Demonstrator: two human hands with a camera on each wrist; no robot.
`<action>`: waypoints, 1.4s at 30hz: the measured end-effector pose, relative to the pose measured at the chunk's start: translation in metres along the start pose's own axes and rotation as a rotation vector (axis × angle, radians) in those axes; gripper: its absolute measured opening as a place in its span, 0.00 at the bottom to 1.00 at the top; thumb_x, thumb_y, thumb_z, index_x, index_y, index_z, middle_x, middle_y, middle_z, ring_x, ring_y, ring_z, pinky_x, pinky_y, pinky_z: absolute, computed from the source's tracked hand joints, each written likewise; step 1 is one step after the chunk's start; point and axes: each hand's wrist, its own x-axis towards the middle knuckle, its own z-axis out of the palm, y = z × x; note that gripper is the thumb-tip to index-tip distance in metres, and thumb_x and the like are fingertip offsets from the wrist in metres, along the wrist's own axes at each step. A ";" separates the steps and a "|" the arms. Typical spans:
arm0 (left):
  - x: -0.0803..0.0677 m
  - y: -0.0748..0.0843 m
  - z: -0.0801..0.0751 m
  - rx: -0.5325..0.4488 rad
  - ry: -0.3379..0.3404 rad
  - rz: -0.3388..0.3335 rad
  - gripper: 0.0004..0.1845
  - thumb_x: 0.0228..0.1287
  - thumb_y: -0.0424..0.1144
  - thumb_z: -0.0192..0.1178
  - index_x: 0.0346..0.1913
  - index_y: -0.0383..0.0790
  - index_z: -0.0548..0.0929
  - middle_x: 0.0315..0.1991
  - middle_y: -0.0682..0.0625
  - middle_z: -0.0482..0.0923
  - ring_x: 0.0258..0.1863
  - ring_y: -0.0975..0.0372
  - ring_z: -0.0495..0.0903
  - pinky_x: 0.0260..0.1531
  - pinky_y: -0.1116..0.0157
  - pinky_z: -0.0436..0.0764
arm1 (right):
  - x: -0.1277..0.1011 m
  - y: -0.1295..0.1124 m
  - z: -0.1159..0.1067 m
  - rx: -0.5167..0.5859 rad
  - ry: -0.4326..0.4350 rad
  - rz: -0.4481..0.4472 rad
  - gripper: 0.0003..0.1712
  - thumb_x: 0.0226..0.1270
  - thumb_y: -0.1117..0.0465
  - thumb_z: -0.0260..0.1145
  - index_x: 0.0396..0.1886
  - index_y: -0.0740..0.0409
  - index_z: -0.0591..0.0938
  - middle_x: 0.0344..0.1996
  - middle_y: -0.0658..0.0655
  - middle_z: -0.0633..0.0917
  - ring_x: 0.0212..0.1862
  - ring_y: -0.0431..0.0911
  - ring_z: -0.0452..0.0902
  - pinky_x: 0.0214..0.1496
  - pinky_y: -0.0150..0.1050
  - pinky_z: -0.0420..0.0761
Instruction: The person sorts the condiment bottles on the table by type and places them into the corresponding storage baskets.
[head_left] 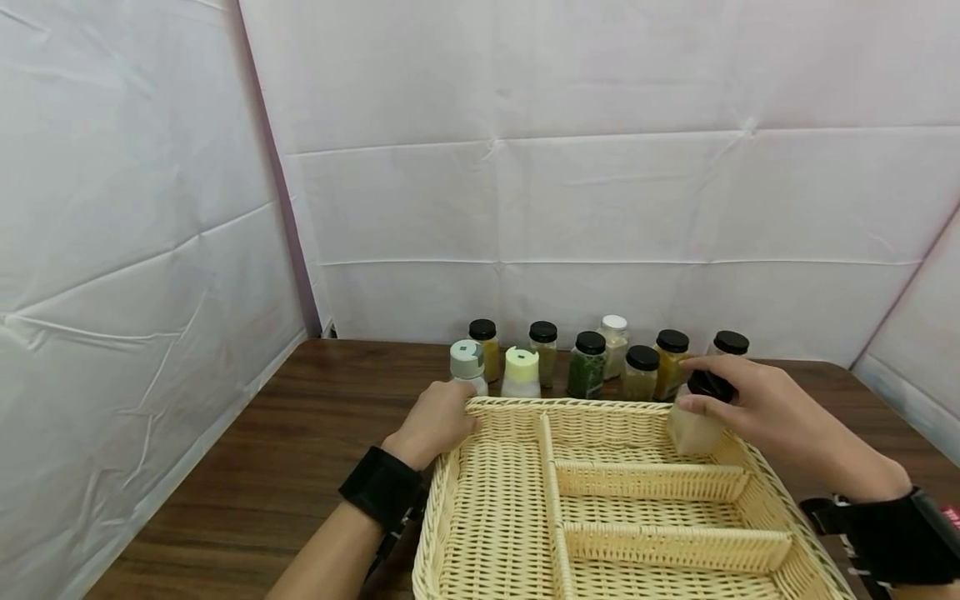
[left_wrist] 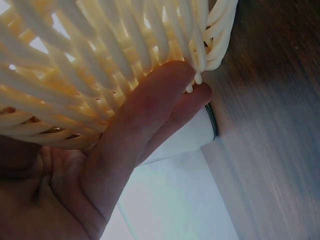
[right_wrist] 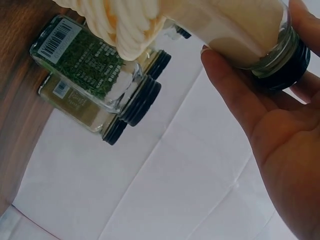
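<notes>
A woven wicker basket (head_left: 495,500) with several compartments sits on the table. My left hand (head_left: 437,421) grips its far left corner; in the left wrist view the fingers bend around the wicker edge (left_wrist: 100,55). With my right hand (head_left: 780,412) I hold a clear jar (head_left: 693,432) of pale powder by its black lid, tilted, in the far right compartment. The right wrist view has the fingers and thumb around the neck and black lid (right_wrist: 287,70) of this jar. Whether its base touches the basket floor cannot be told.
Behind the basket stand several seasoning jars, among them a green herb jar (head_left: 587,367) and a white-lidded jar (head_left: 615,346). A grey-capped bottle (head_left: 467,362) and a yellow-capped bottle (head_left: 521,372) are near my left hand. White cloth walls (head_left: 600,200) border the wooden table (head_left: 300,467).
</notes>
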 end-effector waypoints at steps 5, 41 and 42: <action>-0.001 0.000 0.000 -0.003 -0.002 0.007 0.04 0.66 0.27 0.70 0.41 0.34 0.86 0.30 0.48 0.79 0.27 0.60 0.75 0.34 0.62 0.77 | 0.001 0.000 0.003 0.003 -0.033 0.017 0.28 0.74 0.53 0.74 0.68 0.60 0.81 0.62 0.66 0.83 0.56 0.62 0.83 0.49 0.57 0.83; -0.002 -0.001 0.000 -0.011 0.012 0.027 0.04 0.66 0.26 0.70 0.40 0.34 0.86 0.30 0.48 0.79 0.25 0.60 0.73 0.32 0.62 0.75 | 0.005 0.005 0.010 -0.055 -0.157 0.087 0.35 0.64 0.43 0.79 0.60 0.64 0.85 0.54 0.66 0.86 0.54 0.66 0.83 0.49 0.61 0.83; -0.002 -0.001 0.000 -0.011 0.012 0.026 0.04 0.66 0.26 0.71 0.41 0.34 0.86 0.30 0.48 0.79 0.25 0.60 0.73 0.32 0.62 0.75 | 0.005 0.004 0.009 -0.057 -0.159 0.089 0.35 0.64 0.43 0.79 0.60 0.64 0.85 0.54 0.66 0.86 0.54 0.66 0.83 0.49 0.61 0.83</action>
